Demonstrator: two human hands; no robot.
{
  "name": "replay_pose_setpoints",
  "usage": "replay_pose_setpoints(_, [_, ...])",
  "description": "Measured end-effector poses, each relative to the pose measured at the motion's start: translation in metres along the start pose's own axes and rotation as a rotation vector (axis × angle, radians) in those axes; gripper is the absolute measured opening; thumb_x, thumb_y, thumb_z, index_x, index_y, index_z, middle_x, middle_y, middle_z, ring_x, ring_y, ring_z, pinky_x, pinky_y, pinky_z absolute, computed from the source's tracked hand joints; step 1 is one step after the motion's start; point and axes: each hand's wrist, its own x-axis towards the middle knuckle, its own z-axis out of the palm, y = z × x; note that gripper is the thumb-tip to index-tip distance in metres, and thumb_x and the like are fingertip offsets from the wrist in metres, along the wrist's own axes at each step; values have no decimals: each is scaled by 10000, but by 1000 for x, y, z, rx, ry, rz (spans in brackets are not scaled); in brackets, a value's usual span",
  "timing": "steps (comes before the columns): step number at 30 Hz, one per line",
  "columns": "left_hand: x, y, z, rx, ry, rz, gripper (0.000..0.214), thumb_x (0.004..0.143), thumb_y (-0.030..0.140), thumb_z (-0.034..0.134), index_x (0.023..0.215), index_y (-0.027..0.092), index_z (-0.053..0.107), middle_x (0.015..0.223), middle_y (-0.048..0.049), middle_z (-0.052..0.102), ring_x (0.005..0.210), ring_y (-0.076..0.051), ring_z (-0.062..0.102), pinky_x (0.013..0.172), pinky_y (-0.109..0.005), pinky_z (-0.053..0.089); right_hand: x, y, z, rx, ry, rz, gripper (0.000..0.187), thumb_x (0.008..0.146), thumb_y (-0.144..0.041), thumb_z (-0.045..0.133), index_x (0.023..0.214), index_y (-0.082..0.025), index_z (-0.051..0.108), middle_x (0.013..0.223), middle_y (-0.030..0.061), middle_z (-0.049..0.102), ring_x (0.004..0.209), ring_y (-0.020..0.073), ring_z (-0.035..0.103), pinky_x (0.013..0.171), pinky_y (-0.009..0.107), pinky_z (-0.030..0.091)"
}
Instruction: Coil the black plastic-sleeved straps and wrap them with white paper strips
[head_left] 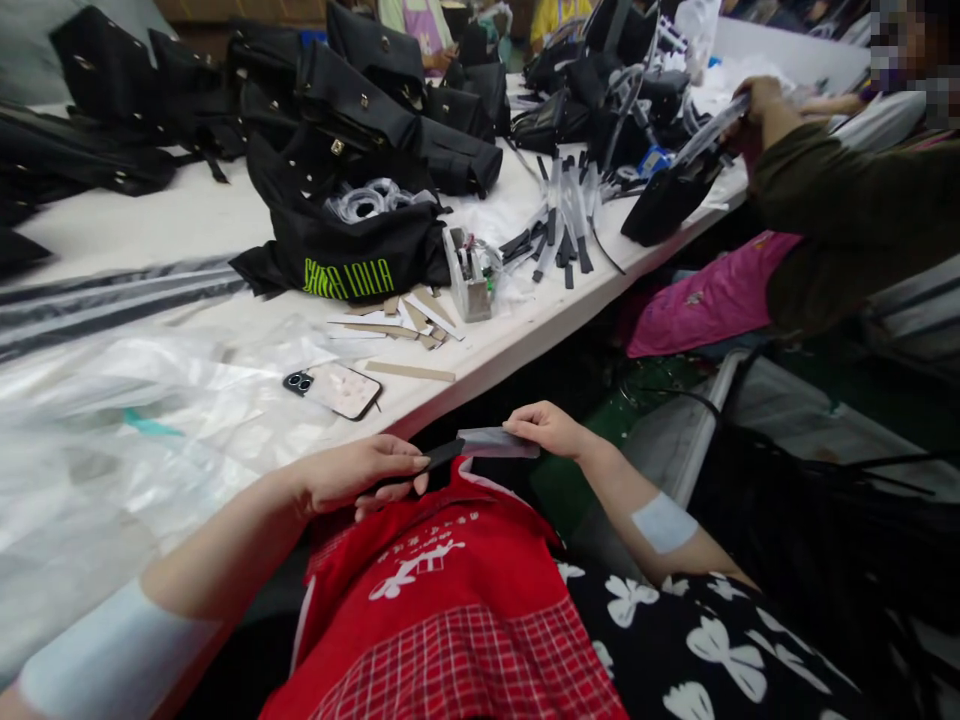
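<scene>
Just above the lap of the red apron, my left hand pinches a black strap. A clear plastic sleeve covers the strap's right end, and my right hand grips that sleeve between thumb and fingertips. Both hands hold the piece roughly level, in front of the table edge. A phone with a pale patterned back lies on the table beyond my left hand. Part of the strap is hidden behind my left fingers.
Black bags crowd the table behind a black cloth sack holding clear rolls. A tape dispenser, cardboard strips and sleeved black straps lie nearby. Plastic sheets spread at left. A co-worker's arm reaches in from the right.
</scene>
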Motion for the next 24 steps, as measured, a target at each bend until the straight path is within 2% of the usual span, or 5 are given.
replay_pose_setpoints(7, [12,2,8,9,3,0,348,864,449,564,772,121,632,405,61,449,291,-45,314,304,-146,252,9,-6,12,-142,13,-82,401,838,-472,579,723,-97,660,556,-38,488,513,67,399,481,200,283])
replay_pose_setpoints(14, [0,3,6,-315,-99,19,306,895,362,546,741,111,631,363,90,367,260,-25,190,256,-122,251,17,-1,17,-107,140,-162,410,846,-495,571,696,-117,622,564,-43,466,533,72,387,509,211,280])
replay_pose_setpoints(19, [23,37,31,-582,364,557,140,893,246,554,926,147,648,621,38,573,498,-43,541,577,-135,526,22,-21,81,343,-69,-162,496,933,-560,388,772,-129,574,618,-33,487,544,77,410,545,217,335])
replay_pose_setpoints(21, [38,38,34,-386,618,685,220,901,284,540,1071,181,634,873,-17,680,820,-109,654,830,-211,531,22,-34,106,440,-299,-168,416,933,-475,477,723,-126,561,606,-37,483,579,76,446,599,211,366])
replay_pose_setpoints(24, [48,20,22,180,823,562,352,889,406,550,1190,229,591,1060,-42,690,1058,-196,610,943,-280,476,19,-48,115,542,-515,-132,286,966,-307,478,784,-114,584,578,-48,483,574,68,475,585,192,358])
